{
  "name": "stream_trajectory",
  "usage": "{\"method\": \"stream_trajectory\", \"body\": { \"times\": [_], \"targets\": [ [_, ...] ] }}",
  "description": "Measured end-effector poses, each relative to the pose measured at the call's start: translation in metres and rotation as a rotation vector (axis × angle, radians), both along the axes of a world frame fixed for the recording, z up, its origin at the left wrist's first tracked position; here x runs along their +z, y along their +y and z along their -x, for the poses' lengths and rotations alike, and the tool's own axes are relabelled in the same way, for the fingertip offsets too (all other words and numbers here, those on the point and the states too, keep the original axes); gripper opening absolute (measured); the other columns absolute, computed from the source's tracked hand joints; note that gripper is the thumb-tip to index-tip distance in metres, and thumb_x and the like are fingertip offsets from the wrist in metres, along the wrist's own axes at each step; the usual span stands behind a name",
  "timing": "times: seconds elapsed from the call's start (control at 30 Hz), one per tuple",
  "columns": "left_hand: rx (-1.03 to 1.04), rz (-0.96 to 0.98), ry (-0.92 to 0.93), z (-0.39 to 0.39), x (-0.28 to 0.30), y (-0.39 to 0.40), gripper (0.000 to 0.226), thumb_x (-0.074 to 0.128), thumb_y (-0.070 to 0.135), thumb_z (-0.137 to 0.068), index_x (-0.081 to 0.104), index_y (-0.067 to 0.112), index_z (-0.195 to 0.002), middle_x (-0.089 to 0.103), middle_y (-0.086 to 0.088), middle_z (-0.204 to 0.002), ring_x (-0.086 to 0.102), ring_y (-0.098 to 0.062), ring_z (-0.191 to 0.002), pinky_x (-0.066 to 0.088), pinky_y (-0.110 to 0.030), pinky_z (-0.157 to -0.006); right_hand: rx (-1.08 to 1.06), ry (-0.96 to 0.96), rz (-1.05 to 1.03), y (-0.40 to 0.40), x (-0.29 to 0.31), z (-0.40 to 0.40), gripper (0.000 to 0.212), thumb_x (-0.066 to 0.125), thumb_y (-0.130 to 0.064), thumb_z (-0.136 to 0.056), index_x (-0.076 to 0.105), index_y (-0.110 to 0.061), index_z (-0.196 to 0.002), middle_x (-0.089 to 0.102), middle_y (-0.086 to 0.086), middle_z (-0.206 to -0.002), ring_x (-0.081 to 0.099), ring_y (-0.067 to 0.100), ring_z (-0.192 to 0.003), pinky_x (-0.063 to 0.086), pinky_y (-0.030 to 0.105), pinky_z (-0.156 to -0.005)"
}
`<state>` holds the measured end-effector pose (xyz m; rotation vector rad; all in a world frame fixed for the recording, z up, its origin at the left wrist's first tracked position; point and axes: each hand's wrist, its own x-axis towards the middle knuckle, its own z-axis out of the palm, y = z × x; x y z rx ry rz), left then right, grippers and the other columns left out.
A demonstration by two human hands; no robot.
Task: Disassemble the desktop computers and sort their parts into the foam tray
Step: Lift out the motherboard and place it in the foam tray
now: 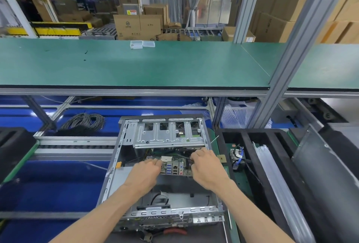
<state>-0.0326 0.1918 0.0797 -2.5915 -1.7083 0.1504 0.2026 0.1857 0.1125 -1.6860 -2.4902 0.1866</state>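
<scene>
Both hands reach into an open grey metal desktop computer case (124,167): the left hand (144,172) and right hand (204,167), apart, each grip an end of the green motherboard (172,166) between them. Right of the right hand sits a black foam tray (250,141) holding a small blue-cabled part (237,157).

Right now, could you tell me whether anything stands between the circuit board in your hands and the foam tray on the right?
Both the left hand and right hand grip the circuit board, which sits inside the computer case. The case's right wall, and the drive cage overhanging the board's far edge, lie between it and the foam tray.
</scene>
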Motion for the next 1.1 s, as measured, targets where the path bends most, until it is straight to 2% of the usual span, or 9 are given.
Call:
{"method": "stream_trajectory", "body": {
  "times": [0.07,0.13,0.23,0.3,0.43,0.77,0.93,1.03,1.1],
  "targets": [
    [0.012,-0.01,0.006,0.001,0.005,0.004,0.046,0.051,0.0,-0.083,0.053,0.017,-0.125,0.064,0.0,-0.118,0.063,-0.024,-0.107,0.052,-0.038,-0.079,0.022,-0.018,-0.056,-0.013,-0.01,-0.001,0.038,0.034,-0.038,-0.092,0.061,-0.016,-0.109,0.063,0.0,-0.104,0.052,0.02,-0.098,0.041,0.04,-0.098],
    [0.016,-0.008,0.012,0.002,0.008,0.006,0.041,0.051,0.003,-0.082,0.054,0.019,-0.12,0.065,0.003,-0.112,0.065,-0.023,-0.101,0.052,-0.036,-0.073,0.035,-0.105,-0.029,-0.022,-0.019,0.002,0.043,0.039,-0.044,-0.094,0.056,-0.015,-0.122,0.062,0.002,-0.117,0.053,0.023,-0.109,0.04,0.041,-0.104],
    [0.008,-0.009,0.011,0.004,0.007,0.007,0.042,0.052,0.005,-0.08,0.056,0.02,-0.119,0.065,0.004,-0.108,0.066,-0.021,-0.096,0.052,-0.036,-0.071,0.02,-0.222,-0.04,-0.024,-0.027,0.011,0.047,0.053,-0.018,-0.097,0.04,-0.004,-0.14,0.053,0.015,-0.137,0.047,0.033,-0.126,0.036,0.043,-0.109],
    [0.006,-0.011,0.011,0.006,0.007,0.007,0.042,0.052,0.006,-0.08,0.057,0.021,-0.12,0.066,0.005,-0.107,0.067,-0.022,-0.094,0.054,-0.037,-0.071,-0.009,-0.259,-0.021,-0.026,-0.026,0.018,0.056,0.052,0.0,-0.093,0.03,0.005,-0.145,0.047,0.026,-0.141,0.044,0.04,-0.131,0.034,0.047,-0.112],
    [0.003,-0.011,0.021,0.012,0.007,0.008,0.051,0.051,0.008,-0.079,0.056,0.024,-0.127,0.067,0.005,-0.115,0.068,-0.025,-0.097,0.055,-0.037,-0.073,0.003,-0.263,-0.045,-0.033,-0.017,0.024,0.048,0.043,0.007,-0.095,0.031,0.006,-0.141,0.048,0.029,-0.137,0.044,0.043,-0.128,0.035,0.05,-0.11],
    [-0.039,-0.033,0.083,0.017,0.021,0.02,0.055,0.046,0.01,-0.076,0.057,0.03,-0.127,0.071,0.005,-0.113,0.069,-0.024,-0.097,0.054,-0.037,-0.076,0.052,-0.274,-0.045,-0.044,0.002,0.023,0.05,0.04,0.006,-0.096,0.025,0.009,-0.144,0.043,0.032,-0.137,0.043,0.045,-0.126,0.036,0.053,-0.109],
    [-0.085,-0.035,0.129,0.017,0.033,0.025,0.049,0.047,0.014,-0.075,0.061,0.032,-0.119,0.072,0.006,-0.101,0.069,-0.022,-0.09,0.052,-0.033,-0.069,0.034,-0.253,-0.064,-0.046,0.004,0.023,0.049,0.044,0.006,-0.095,0.03,0.009,-0.141,0.046,0.033,-0.135,0.046,0.046,-0.124,0.039,0.053,-0.107],
    [-0.072,-0.033,0.137,0.017,0.042,0.028,0.052,0.048,0.015,-0.075,0.063,0.034,-0.121,0.073,0.006,-0.093,0.068,-0.021,-0.084,0.04,-0.029,-0.061,0.023,-0.243,-0.062,-0.045,0.008,0.026,0.047,0.046,0.006,-0.094,0.033,0.008,-0.139,0.05,0.032,-0.133,0.049,0.045,-0.122,0.043,0.053,-0.102],
    [-0.07,-0.015,0.131,0.017,0.044,0.026,0.054,0.048,0.015,-0.076,0.062,0.035,-0.124,0.073,0.005,-0.091,0.068,-0.022,-0.084,0.038,-0.029,-0.061,0.024,-0.242,-0.061,-0.045,0.009,0.027,0.042,0.043,0.005,-0.096,0.037,0.007,-0.137,0.053,0.03,-0.13,0.052,0.044,-0.119,0.045,0.053,-0.097]
  ]
}}
